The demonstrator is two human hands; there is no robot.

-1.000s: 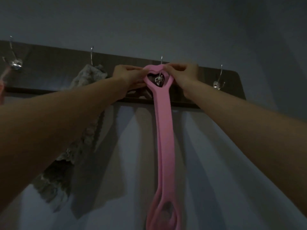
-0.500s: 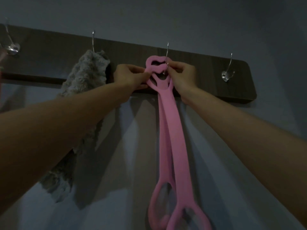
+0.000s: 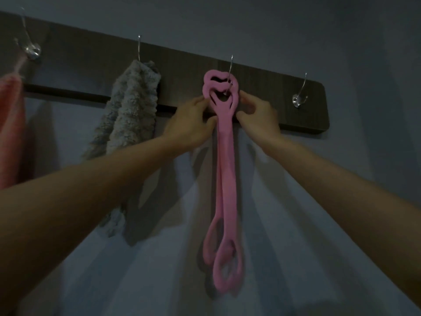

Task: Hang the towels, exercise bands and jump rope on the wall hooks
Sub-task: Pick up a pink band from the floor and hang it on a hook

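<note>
A pink exercise band (image 3: 225, 169) hangs down the wall from the third metal hook (image 3: 230, 74) of a dark wooden hook rail (image 3: 182, 62); its heart-shaped top loops sit over the hook. My left hand (image 3: 191, 124) touches the band's left side just below the loops, fingers loosely curled. On the band's right side, my right hand (image 3: 257, 117) has its fingertips against the band and fingers apart. A grey fluffy towel (image 3: 127, 110) hangs from the second hook (image 3: 139, 47). A pink towel (image 3: 10, 124) hangs at the far left under the first hook (image 3: 30, 47).
The fourth hook (image 3: 299, 96) at the rail's right end is bare. Pale wall (image 3: 341, 42) surrounds the rail. The light is dim and the band and towel cast shadows on the wall.
The band's top loops went over the third hook and my hands slid down from the loops to just below them, loosening their hold. The view tilted so more of the band shows.
</note>
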